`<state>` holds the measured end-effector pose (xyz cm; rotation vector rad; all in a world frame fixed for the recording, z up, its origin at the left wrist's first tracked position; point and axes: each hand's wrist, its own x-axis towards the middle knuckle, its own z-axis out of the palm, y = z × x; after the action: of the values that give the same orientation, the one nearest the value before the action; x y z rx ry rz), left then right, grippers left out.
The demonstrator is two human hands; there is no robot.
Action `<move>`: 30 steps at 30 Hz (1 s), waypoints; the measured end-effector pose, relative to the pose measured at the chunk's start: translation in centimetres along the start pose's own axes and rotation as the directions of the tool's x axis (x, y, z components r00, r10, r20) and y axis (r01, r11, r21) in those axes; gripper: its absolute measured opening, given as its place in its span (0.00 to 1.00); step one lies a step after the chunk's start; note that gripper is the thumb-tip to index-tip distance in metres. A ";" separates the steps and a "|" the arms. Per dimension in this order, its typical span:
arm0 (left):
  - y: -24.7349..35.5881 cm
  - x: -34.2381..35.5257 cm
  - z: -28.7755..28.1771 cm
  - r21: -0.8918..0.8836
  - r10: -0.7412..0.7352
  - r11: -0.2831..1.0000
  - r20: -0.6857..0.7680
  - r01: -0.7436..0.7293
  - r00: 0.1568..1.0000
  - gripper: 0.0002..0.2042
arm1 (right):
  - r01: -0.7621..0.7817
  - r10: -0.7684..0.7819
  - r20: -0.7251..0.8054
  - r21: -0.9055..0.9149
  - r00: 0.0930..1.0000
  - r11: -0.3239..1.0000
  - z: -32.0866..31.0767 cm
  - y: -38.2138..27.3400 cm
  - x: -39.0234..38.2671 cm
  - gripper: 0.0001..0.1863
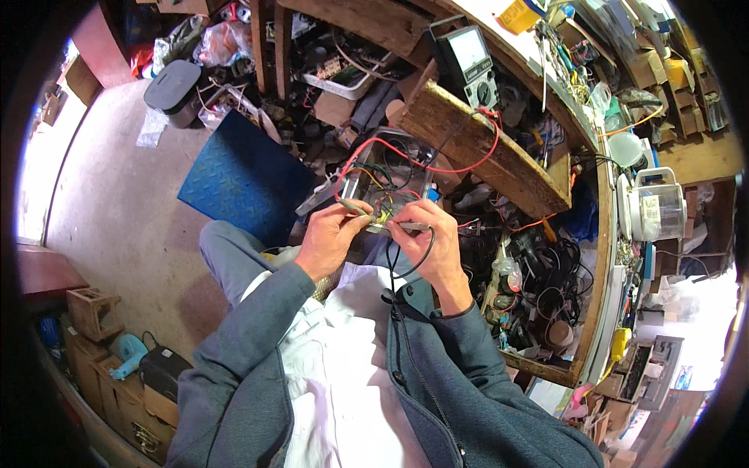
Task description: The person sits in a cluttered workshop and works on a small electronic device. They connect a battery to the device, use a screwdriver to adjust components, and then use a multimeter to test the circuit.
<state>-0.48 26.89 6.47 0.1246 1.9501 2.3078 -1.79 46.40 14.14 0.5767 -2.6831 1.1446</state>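
Observation:
My left hand (pixel 331 238) pinches a slim test probe (pixel 353 207) whose red lead (pixel 456 169) curves back toward an analog multimeter (pixel 480 87). Between the fingers of my right hand (pixel 437 242) is a second test probe (pixel 415 227) with a black lead (pixel 431 253) looping below it. Both probe ends point inward at a cluster of thin coloured wires (pixel 382 204). Those wires come out of a shallow, shiny open casing (pixel 425 189) in front of my lap. Whether the tips touch bare metal is too small to tell.
The multimeter leans on an opened wooden drawer (pixel 468 140) at the bench. Tangled black cables (pixel 546 285) fill the space to the right. A blue textured panel (pixel 242 168) stands at left, near a dark lidded bin (pixel 173 86). A clear jug (pixel 655 207) is on the right.

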 end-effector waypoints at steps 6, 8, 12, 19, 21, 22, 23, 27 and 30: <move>1.9 0.3 0.3 0.097 0.053 0.994 0.031 -0.056 0.998 0.08 | -0.051 0.033 0.153 0.111 0.988 0.992 -0.1 -0.1 1.2 0.11; 2.2 0.7 0.4 0.124 0.077 0.989 0.054 -0.083 0.996 0.07 | 0.026 -0.039 0.172 0.075 0.984 0.997 -0.1 0.0 1.6 0.11; 2.6 0.9 0.1 0.155 0.033 0.987 0.087 -0.046 0.996 0.08 | 0.035 -0.044 0.244 0.039 0.969 0.999 -0.4 -1.0 2.0 0.10; 2.3 0.8 0.2 0.148 0.017 0.989 0.060 -0.025 0.998 0.10 | 0.194 -0.185 0.153 -0.045 0.971 0.980 0.9 -0.3 2.2 0.11; 2.0 0.8 0.4 0.090 -0.004 0.996 0.051 0.000 0.999 0.11 | 0.213 -0.200 0.159 -0.067 0.967 0.975 1.1 0.1 2.2 0.11; 2.0 0.7 0.4 0.075 -0.023 0.997 0.059 0.018 0.998 0.11 | 0.212 -0.199 0.159 -0.068 0.967 0.975 1.1 0.2 2.2 0.10; 1.9 0.6 0.4 0.058 -0.040 0.998 0.068 0.036 0.997 0.12 | 0.211 -0.198 0.159 -0.071 0.967 0.975 1.1 0.2 2.2 0.10; 0.8 0.1 0.1 0.276 0.109 0.954 0.056 -0.120 0.992 0.14 | 0.192 -0.172 0.183 -0.100 0.968 0.976 1.2 0.8 2.3 0.09; 0.1 -0.5 0.0 0.431 0.172 0.880 0.100 -0.198 0.980 0.16 | 0.169 -0.154 0.183 -0.068 0.971 0.983 1.3 0.8 2.5 0.09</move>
<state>0.04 26.77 6.61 0.4316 2.4917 1.8846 -4.41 45.29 13.47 0.9038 -2.7512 0.9760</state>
